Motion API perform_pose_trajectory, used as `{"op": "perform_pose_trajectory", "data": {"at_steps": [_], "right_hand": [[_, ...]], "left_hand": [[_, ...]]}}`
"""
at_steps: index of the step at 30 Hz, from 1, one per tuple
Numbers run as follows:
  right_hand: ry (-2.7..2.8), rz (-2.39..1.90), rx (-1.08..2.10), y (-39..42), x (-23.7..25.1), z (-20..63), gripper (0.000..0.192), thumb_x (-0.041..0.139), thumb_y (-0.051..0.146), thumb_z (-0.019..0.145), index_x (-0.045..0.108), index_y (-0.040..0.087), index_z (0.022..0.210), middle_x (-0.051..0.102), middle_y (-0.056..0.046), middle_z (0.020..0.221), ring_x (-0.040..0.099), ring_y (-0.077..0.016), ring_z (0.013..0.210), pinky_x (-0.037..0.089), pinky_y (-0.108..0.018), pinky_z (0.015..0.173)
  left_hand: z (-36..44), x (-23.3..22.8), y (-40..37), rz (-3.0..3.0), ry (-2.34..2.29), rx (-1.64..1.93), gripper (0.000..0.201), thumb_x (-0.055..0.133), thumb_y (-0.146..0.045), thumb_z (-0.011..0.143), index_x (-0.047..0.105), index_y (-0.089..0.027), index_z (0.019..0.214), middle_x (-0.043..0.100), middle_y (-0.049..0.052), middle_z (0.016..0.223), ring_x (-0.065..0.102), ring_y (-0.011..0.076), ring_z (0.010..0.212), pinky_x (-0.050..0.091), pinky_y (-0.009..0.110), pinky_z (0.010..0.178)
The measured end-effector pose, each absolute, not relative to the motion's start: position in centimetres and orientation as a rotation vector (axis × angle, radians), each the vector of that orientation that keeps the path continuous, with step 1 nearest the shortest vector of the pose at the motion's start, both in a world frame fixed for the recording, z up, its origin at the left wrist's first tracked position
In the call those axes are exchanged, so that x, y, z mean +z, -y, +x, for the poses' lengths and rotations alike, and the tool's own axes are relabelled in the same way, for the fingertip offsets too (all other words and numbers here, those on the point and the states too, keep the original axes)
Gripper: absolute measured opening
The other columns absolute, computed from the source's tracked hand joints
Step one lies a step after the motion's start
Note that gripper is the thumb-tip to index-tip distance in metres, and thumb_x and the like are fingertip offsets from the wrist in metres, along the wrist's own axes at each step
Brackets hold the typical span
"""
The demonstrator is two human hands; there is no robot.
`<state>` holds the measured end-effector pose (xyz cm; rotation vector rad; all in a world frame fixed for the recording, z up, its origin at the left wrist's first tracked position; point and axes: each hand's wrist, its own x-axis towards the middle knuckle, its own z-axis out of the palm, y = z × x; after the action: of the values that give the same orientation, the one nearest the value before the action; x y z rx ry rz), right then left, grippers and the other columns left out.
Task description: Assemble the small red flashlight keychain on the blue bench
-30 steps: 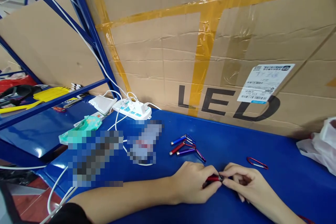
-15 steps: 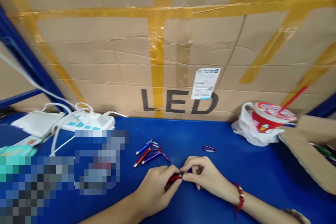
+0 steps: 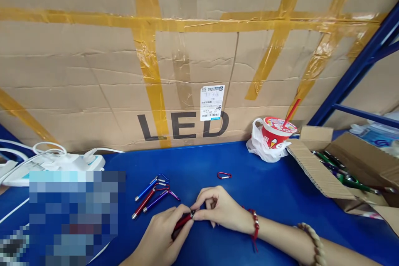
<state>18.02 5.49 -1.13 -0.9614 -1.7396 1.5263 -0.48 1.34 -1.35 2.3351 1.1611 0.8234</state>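
My left hand point(image 3: 165, 232) is closed around a red keychain flashlight point(image 3: 183, 221), a slim metal tube tilted up to the right. At its upper end, thumb and forefinger of my right hand point(image 3: 220, 210) pinch a small dark and silvery part; my fingers hide most of it. Beyond my left hand lie three similar lights with carabiner clips: a blue flashlight point(image 3: 146, 189), another red flashlight point(image 3: 144, 203) and a purple flashlight point(image 3: 156, 201). A loose red carabiner point(image 3: 224, 175) rests on the blue tabletop point(image 3: 199, 158), past my right hand.
An open cardboard box point(image 3: 321, 178) holding several coloured tubes stands at the right. Near it is a red paper cup point(image 3: 277, 135) with a straw, in a plastic bag. A white power strip point(image 3: 71, 166) with cables sits left. A big taped carton point(image 3: 109, 70) walls the back.
The view has swung to the right, bringing more of the open box into sight. Both hands keep their hold on the red flashlight, with little visible change in the grip.
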Motion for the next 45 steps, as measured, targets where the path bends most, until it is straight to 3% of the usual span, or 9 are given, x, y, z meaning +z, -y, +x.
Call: {"op": "perform_pose_trajectory", "data": {"at_steps": [45], "right_hand": [[1.76, -0.987, 1.512, -5.42, -1.26, 18.03, 0.028, 0.073, 0.04, 0.066, 0.07, 0.014, 0.073, 0.062, 0.0, 0.071, 0.045, -0.0009, 0.036, 0.032, -0.015, 0.035]], "left_hand": [[-0.5, -0.88, -0.99, 2.316, -1.193, 0.756, 0.017, 0.039, -0.025, 0.091, 0.052, -0.018, 0.083, 0.055, 0.0, 0.065, 0.051, 0.0137, 0.055, 0.035, 0.022, 0.052]]}}
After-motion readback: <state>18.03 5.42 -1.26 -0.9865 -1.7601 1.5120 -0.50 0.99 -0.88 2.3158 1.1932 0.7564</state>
